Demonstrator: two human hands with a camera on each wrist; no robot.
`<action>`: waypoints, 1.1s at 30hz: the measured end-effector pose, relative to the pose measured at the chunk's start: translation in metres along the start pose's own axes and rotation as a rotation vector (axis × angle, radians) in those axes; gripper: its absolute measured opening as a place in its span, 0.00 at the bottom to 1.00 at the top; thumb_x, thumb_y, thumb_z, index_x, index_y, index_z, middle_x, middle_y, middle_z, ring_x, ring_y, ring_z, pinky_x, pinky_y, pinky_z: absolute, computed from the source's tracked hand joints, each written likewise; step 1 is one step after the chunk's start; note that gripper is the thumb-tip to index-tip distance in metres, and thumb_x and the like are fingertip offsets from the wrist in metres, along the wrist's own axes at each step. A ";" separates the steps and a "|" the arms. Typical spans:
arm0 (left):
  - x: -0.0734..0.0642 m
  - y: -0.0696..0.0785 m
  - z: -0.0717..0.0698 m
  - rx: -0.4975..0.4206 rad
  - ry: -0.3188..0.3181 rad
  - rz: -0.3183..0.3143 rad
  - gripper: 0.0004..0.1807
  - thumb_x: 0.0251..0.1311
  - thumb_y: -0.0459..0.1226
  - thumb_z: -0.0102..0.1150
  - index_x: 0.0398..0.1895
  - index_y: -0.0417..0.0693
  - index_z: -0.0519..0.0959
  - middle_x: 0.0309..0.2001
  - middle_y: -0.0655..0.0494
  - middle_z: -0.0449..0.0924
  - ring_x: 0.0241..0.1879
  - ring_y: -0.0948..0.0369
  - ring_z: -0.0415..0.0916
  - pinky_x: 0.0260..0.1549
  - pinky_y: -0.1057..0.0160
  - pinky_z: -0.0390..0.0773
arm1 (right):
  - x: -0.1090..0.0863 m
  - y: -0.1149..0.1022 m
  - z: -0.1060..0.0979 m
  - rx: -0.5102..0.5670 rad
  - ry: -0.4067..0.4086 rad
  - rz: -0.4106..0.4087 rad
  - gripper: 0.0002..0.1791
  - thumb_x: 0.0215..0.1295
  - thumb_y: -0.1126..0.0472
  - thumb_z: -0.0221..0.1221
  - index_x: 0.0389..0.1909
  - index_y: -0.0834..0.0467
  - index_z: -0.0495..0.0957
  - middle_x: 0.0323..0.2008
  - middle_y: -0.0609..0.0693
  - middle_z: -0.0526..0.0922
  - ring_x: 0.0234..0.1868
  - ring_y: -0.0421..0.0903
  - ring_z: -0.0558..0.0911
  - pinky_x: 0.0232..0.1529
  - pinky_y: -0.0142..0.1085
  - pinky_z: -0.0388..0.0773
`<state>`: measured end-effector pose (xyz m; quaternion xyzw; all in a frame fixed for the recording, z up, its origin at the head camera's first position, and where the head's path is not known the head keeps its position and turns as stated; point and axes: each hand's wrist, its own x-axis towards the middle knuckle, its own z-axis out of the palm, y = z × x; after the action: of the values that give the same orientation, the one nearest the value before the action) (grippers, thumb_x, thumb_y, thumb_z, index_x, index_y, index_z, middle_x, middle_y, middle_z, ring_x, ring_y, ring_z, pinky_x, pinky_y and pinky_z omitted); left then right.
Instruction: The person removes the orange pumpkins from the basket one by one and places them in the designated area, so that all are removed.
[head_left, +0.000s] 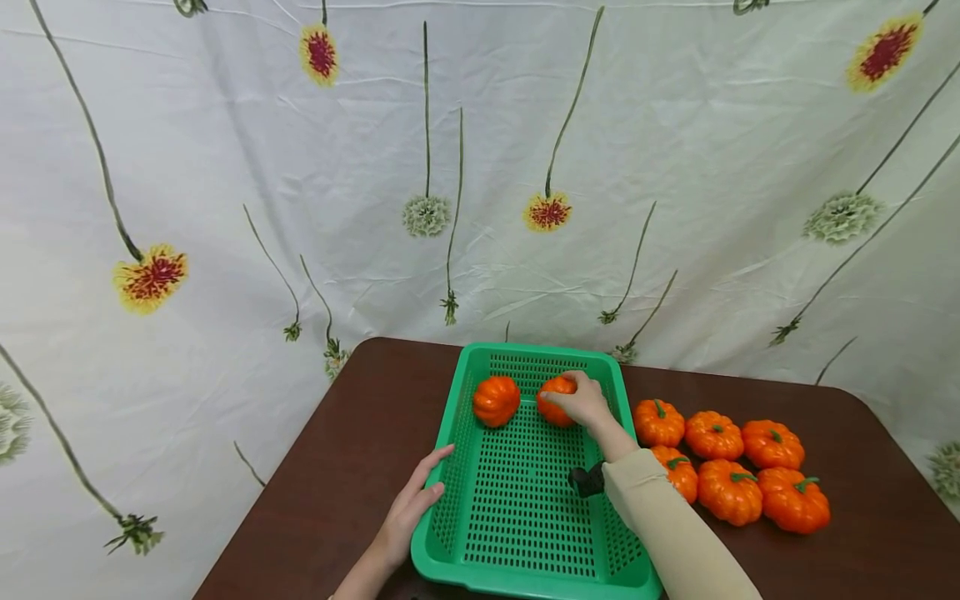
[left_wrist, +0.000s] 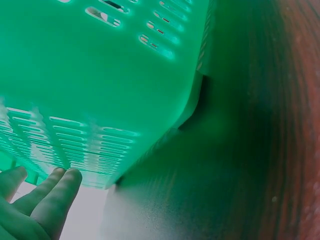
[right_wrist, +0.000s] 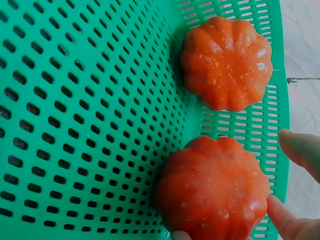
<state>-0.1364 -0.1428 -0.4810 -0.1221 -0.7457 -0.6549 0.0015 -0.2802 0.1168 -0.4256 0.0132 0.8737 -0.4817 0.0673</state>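
Note:
A green plastic basket (head_left: 528, 500) with slotted walls stands on the table. Inside at its far end are two small orange pumpkins, a left one (head_left: 496, 401) and a right one (head_left: 553, 408). My right hand (head_left: 588, 404) reaches in and holds the right pumpkin (right_wrist: 212, 187) between thumb and fingers; one finger is lifted off it in the right wrist view. The left pumpkin (right_wrist: 227, 64) lies apart from that hand. With fingers extended, my left hand (head_left: 405, 517) is at the basket's left rim; its fingers (left_wrist: 59, 200) lie along the outer wall.
Several more orange pumpkins (head_left: 730, 492) sit in two rows on the dark brown table (head_left: 330, 467), right of the basket. Behind the table hangs a white cloth (head_left: 360, 158) printed with flowers. A black wrist device (head_left: 587, 481) shows under the right sleeve.

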 end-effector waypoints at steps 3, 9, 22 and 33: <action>0.000 0.000 0.000 0.011 -0.003 0.006 0.24 0.72 0.39 0.36 0.70 0.50 0.60 0.70 0.48 0.53 0.68 0.50 0.47 0.56 0.39 0.54 | -0.001 -0.001 -0.001 0.018 -0.010 -0.002 0.29 0.62 0.57 0.60 0.60 0.64 0.64 0.56 0.68 0.62 0.50 0.62 0.70 0.46 0.52 0.71; 0.001 0.000 -0.001 0.030 -0.004 0.001 0.24 0.71 0.40 0.36 0.70 0.50 0.60 0.71 0.50 0.53 0.68 0.51 0.47 0.57 0.39 0.53 | -0.002 -0.003 -0.001 0.040 -0.008 -0.009 0.18 0.62 0.61 0.58 0.50 0.65 0.68 0.52 0.67 0.66 0.49 0.61 0.72 0.45 0.51 0.71; -0.002 -0.003 0.000 0.007 0.024 -0.045 0.25 0.70 0.40 0.38 0.70 0.52 0.61 0.70 0.54 0.54 0.68 0.55 0.48 0.56 0.40 0.55 | -0.008 -0.007 -0.003 0.041 -0.051 -0.016 0.23 0.60 0.62 0.60 0.55 0.66 0.69 0.55 0.66 0.69 0.49 0.58 0.73 0.46 0.48 0.71; -0.001 -0.003 0.000 0.014 0.037 -0.038 0.24 0.70 0.40 0.38 0.69 0.53 0.62 0.69 0.57 0.56 0.67 0.63 0.51 0.56 0.42 0.57 | -0.020 -0.022 -0.018 0.134 -0.114 -0.039 0.28 0.60 0.59 0.60 0.61 0.64 0.69 0.58 0.63 0.68 0.50 0.55 0.74 0.45 0.46 0.73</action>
<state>-0.1361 -0.1428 -0.4840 -0.0957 -0.7523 -0.6519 0.0040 -0.2641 0.1205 -0.3951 -0.0268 0.8342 -0.5404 0.1064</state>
